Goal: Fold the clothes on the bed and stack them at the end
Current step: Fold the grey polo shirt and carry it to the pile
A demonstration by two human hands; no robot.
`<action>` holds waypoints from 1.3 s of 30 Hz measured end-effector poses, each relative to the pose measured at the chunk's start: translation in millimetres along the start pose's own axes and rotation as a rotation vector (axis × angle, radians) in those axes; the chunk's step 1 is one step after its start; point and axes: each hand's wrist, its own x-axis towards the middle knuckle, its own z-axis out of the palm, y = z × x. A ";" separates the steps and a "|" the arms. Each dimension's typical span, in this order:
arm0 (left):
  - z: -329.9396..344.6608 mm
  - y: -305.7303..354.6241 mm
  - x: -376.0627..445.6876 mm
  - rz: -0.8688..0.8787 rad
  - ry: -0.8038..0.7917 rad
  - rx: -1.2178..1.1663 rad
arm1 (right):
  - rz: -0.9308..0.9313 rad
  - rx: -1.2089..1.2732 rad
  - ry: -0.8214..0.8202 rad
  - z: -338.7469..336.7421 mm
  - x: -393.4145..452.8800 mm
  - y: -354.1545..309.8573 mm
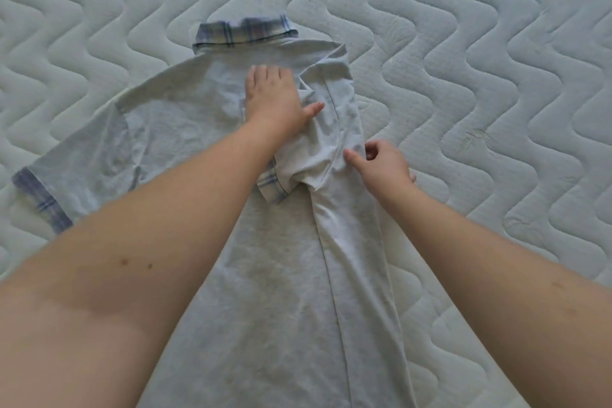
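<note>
A light grey polo shirt point(265, 275) with a blue plaid collar point(243, 32) lies flat on the quilted mattress point(480, 76), collar away from me. Its right side and sleeve are folded inward over the body, and the plaid cuff point(271, 187) of that sleeve shows near the middle. The left sleeve point(76, 169) is spread out to the left. My left hand point(273, 98) presses flat on the upper chest, fingers straight and thumb out. My right hand point(381, 164) rests at the folded right edge with loosely curled fingers, index finger touching the cloth.
The pale quilted mattress with a wavy stitch pattern fills the whole view around the shirt. No other clothes are in sight.
</note>
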 end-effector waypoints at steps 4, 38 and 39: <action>-14.9 -5.9 31.1 0.019 -0.191 -0.051 | 0.009 0.082 -0.055 -1.4 6.1 5.3; 7.9 -5.0 -112.1 0.029 0.160 -0.526 | -0.056 -0.061 -0.032 -3.1 0.2 5.2; 19.4 -1.5 -128.4 -0.056 0.076 -0.532 | -0.058 -0.070 -0.039 -4.8 -2.2 3.1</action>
